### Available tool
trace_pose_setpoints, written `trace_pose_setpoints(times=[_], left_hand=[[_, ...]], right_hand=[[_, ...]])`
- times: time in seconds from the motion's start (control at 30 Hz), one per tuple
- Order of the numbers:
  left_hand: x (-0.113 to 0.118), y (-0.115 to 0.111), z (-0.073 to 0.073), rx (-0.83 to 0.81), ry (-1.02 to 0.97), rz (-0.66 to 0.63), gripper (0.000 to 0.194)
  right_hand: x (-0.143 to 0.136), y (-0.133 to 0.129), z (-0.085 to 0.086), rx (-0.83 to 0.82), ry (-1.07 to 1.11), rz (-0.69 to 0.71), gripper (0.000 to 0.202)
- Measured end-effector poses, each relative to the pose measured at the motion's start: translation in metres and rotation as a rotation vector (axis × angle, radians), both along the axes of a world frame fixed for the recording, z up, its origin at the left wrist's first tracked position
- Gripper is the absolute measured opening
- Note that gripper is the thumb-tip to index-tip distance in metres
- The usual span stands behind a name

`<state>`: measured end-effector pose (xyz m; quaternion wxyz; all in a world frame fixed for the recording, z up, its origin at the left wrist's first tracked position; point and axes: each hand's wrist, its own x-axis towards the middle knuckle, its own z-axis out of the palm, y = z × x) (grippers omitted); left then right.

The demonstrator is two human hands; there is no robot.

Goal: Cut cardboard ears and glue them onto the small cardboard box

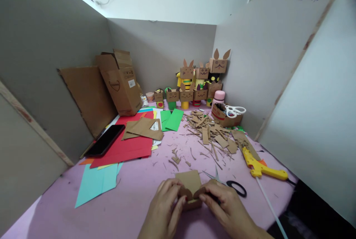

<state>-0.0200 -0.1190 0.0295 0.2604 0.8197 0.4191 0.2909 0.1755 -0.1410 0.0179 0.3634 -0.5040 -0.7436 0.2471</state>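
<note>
At the table's front, a small cardboard box [191, 205] stands with its flap [189, 180] raised behind. My left hand [168, 203] pinches a rounded brown cardboard piece [185, 193] at the box's upper left edge. A second dark brown piece [199, 192] is between the thumb and fingers of my right hand [222, 203], at the upper right edge. The two pieces nearly meet above the box. Scissors [236, 188] with black handles lie open just behind my right hand, which partly hides them.
Cardboard scraps [205, 131] lie behind the hands. A yellow glue gun [261, 168] with a glue stick is at the right. Coloured paper [125, 151] and a phone [105, 140] lie left. Cardboard animal figures [187, 94] stand at the back, near a tall box [122, 87].
</note>
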Motion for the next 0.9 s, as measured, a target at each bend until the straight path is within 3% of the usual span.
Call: trace_pose_setpoints(times=[0.9], left_hand=[[-0.0026, 0.0015, -0.0036, 0.045, 0.013, -0.009, 0.018]], right_hand=[[-0.0047, 0.0001, -0.0005, 0.041, 0.088, -0.015, 0.020]])
